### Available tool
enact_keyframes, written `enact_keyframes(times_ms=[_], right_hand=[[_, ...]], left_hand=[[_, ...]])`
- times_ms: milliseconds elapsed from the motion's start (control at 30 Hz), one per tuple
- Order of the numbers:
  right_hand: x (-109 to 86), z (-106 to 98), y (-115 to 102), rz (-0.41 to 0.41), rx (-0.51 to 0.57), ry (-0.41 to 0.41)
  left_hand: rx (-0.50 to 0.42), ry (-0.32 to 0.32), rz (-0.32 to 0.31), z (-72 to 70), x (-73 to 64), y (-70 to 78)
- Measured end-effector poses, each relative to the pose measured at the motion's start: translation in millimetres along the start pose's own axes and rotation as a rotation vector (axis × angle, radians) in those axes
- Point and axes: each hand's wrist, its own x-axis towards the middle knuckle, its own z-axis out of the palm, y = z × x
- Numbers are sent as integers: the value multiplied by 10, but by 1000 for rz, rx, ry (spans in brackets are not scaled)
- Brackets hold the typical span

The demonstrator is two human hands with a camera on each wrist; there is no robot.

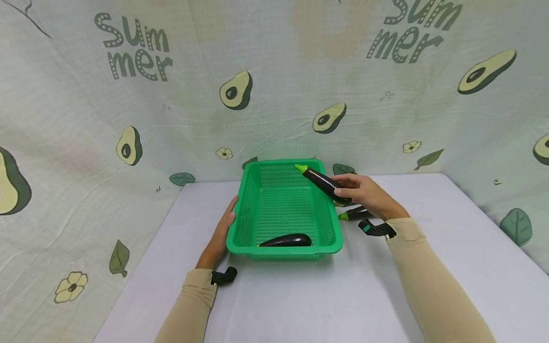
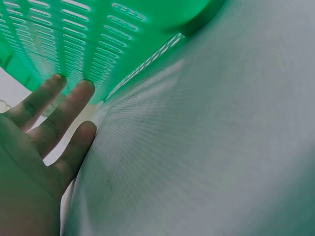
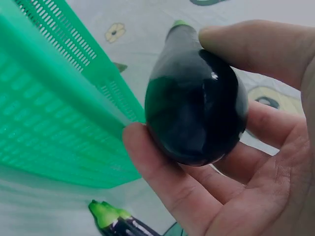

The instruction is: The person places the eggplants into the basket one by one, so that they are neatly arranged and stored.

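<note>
A green plastic basket (image 1: 284,251) with slotted walls stands on the table. One dark purple eggplant (image 1: 287,241) lies inside along its near wall. My right hand (image 1: 365,191) holds a second eggplant (image 1: 319,181) over the basket's right rim, its green stem end pointing left and inward. In the right wrist view, thumb and fingers wrap round the rounded end of this eggplant (image 3: 197,108). My left hand (image 1: 224,227) touches the basket's left side. The left wrist view shows its fingers (image 2: 64,115) fairly straight and spread against the outer wall.
Right of the basket another eggplant (image 1: 357,213) lies on the white table (image 1: 283,305), partly under my right hand. Something green and dark behind it is mostly hidden. A patterned cloth (image 1: 274,57) hangs behind and at both sides of the table.
</note>
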Motion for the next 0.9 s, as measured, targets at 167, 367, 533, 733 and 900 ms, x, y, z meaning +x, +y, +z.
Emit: enact_keyframes(times_ms=[167,367,533,733,900], right_hand=[[53,34,-78,1,-32,-29],[108,62,-139,-8,-57,-70],[137,94,-154,-12,-53,-94],[158,142,-180,-21,-34,-110],[178,190,-195,-25,-20,-116]], left_hand=[[-6,13,26,-5,0,-46],[-12,7,18,-7,7,-32],[-46,-22,13,7,-30,144],[-19,-16,29,9,-22,92],[-6,1,41,-6,2,-67]])
